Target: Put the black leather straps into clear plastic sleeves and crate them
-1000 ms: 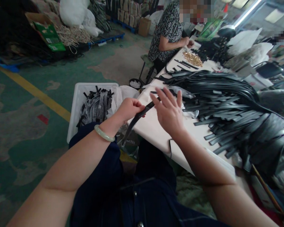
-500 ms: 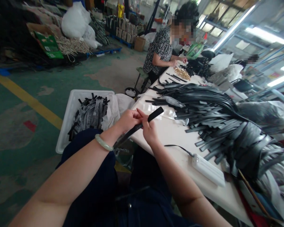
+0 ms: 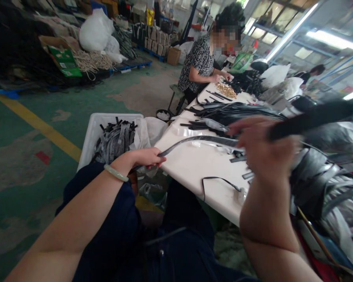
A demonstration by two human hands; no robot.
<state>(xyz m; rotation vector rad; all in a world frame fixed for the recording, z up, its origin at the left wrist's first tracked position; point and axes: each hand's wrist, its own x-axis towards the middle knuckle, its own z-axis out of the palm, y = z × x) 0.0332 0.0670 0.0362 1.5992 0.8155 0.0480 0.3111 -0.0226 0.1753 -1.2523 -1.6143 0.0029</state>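
Note:
A long dark strap [image 3: 194,140] runs in a curve between my two hands above the white table. My left hand [image 3: 148,156], below a pale green bangle [image 3: 116,172], pinches the strap near the table's edge. My right hand [image 3: 264,150] is raised over the table on the right, blurred by motion, with its fingers closed around the strap. Past this hand the strap's black end sticks out to the upper right, also smeared. Behind my right hand and forearm, part of a heap of black straps [image 3: 238,111] is hidden.
A white bin [image 3: 90,145] of black and grey strips stands left of the white table [image 3: 191,168]. A thin black cord [image 3: 220,178] lies on the tabletop. A co-worker [image 3: 197,58] sits at the far end by small gold-coloured pieces [image 3: 226,90].
My right hand has swung up and to the right with the strap, away from my left hand. My left hand has shifted slightly left and down, and the strap now stretches between them.

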